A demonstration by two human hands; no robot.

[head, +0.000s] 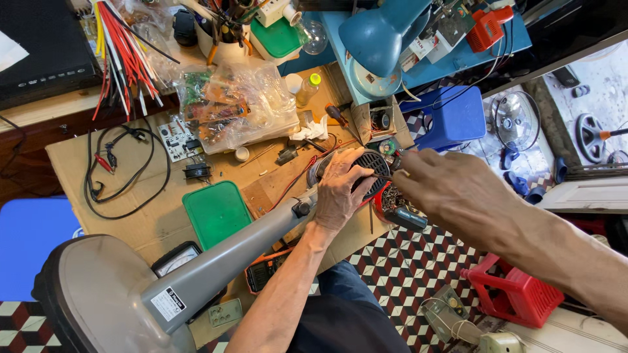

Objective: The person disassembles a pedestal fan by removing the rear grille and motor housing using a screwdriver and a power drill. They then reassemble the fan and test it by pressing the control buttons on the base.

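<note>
A grey fan stand (216,261) with a broad base lies across my lap and the cardboard-covered bench (137,222). Its dark, round motor housing (369,171) with slotted vents rests at the bench edge, with red wires trailing from it. My left hand (340,189) lies flat over the housing and grips it. My right hand (451,189) comes in from the right, fingers pinched on a thin tool (392,171) whose tip touches the housing. A dark handle-like part (405,219) shows just below this hand.
A green lid (216,212), a black cable loop (124,170), a bag of circuit boards (242,111), a bundle of red and white wires (124,52) and a blue lamp (379,33) crowd the bench. A red stool (517,294) and blue stool (454,117) stand on the chequered floor.
</note>
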